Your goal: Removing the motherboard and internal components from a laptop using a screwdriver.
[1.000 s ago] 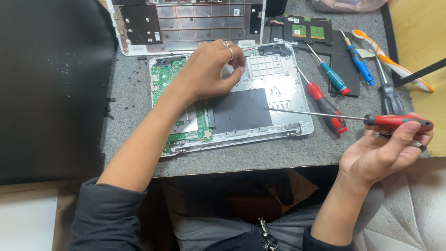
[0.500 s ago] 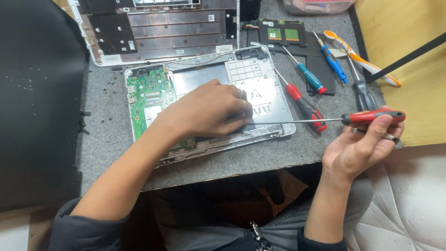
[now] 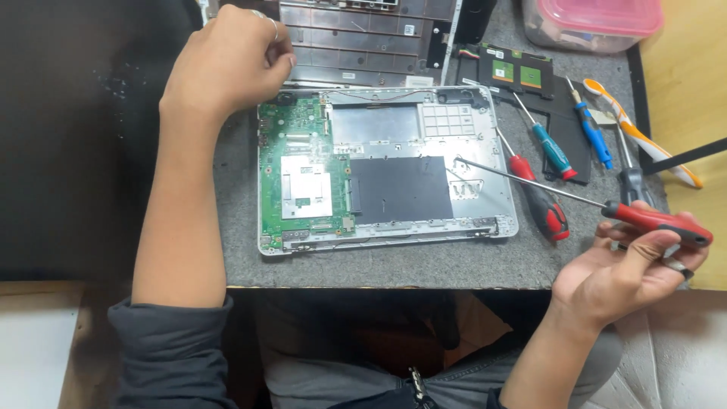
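Red-handled long-shaft screwdriver (image 3: 651, 220) sits in the right hand (image 3: 617, 276), fingers curled round the grip, its shaft reaching left so the tip hangs over the opened silver laptop base (image 3: 485, 151). One green circuit board (image 3: 299, 170) fills the base's left side, one black rectangular pad (image 3: 400, 188) lies beside it. Left hand (image 3: 223, 64) is up at the top left corner of the base, fingers bunched narrow; can't really tell if it's pinching anything. Three more screwdrivers lie on the grey felt mat (image 3: 379, 265): one short red (image 3: 539, 201), one teal (image 3: 553, 150), one blue (image 3: 592, 132). Pink-lidded plastic box (image 3: 598, 19) at top right, dark detached cover panel (image 3: 363, 38) behind the base.
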